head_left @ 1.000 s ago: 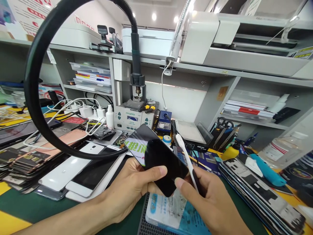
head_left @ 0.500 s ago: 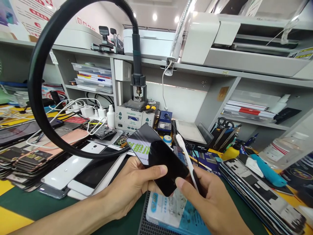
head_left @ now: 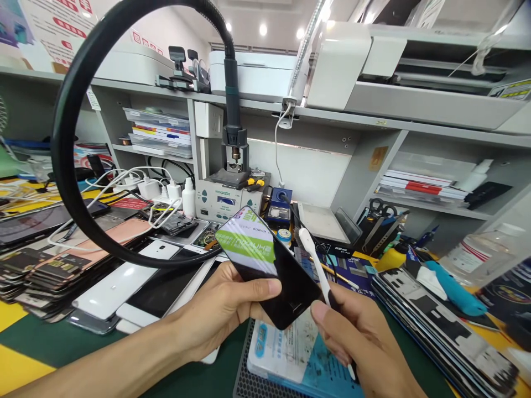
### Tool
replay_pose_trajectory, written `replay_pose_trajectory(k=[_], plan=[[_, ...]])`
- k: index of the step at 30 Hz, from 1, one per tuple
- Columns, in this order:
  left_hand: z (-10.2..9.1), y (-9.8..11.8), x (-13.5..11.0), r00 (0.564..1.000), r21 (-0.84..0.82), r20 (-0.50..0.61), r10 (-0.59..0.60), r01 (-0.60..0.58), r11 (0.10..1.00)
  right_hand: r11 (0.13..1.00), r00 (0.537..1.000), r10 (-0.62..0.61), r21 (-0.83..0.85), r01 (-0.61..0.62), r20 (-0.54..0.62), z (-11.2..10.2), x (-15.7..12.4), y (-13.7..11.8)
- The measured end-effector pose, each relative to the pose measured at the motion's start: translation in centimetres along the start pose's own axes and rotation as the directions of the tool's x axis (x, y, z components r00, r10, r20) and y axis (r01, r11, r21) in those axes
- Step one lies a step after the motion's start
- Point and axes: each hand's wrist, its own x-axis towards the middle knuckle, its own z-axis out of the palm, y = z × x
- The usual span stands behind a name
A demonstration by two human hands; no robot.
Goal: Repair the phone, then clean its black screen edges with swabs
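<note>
My left hand grips a black smartphone by its lower left side, thumb across the glossy front. The phone is tilted, and bright green and white reflected lettering shows on its upper half. In my right hand is a white toothbrush with a black grip section, its head pointing up and dark bristles facing left. The right thumb is close beside the phone's lower right corner; I cannot tell whether it touches. Below both hands lies a blue and white plastic case on a dark perforated mat.
Stacked phone parts and a white phone cover the left side. A black flexible hose loops from the rework station. To the right are stacked phone frames, a blue-handled tool and a clear bottle.
The phone has tilted, so the reflection spreads further over its screen. My right hand has shifted slightly right and away from the phone's lower edge, with the toothbrush still held.
</note>
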Motion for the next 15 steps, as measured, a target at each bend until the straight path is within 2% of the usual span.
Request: replay_pose_trajectory(k=[6, 10, 12, 15], plan=[[0.0, 0.0, -0.2, 1.0, 0.008, 0.024, 0.001, -0.002, 1.0, 0.991, 0.996, -0.035, -0.131, 0.024, -0.081, 1.2, -0.3, -1.1], [0.0, 0.0, -0.2, 1.0, 0.008, 0.02, -0.017, 0.017, 1.0, 0.954, 0.984, 0.005, -0.295, -0.059, -0.179, 1.7, 0.0, -1.2], [0.1, 0.0, -0.1, 1.0, 0.011, 0.01, -0.017, 0.017, 1.0, 0.944, 0.989, -0.002, -0.326, -0.046, -0.145, 1.6, 0.1, -1.0], [0.1, 0.0, 0.0, 1.0, 0.01, -0.012, -0.015, 0.015, 1.0, 0.961, 0.997, -0.029, -0.278, 0.01, -0.066, 1.4, 0.2, -0.6]])
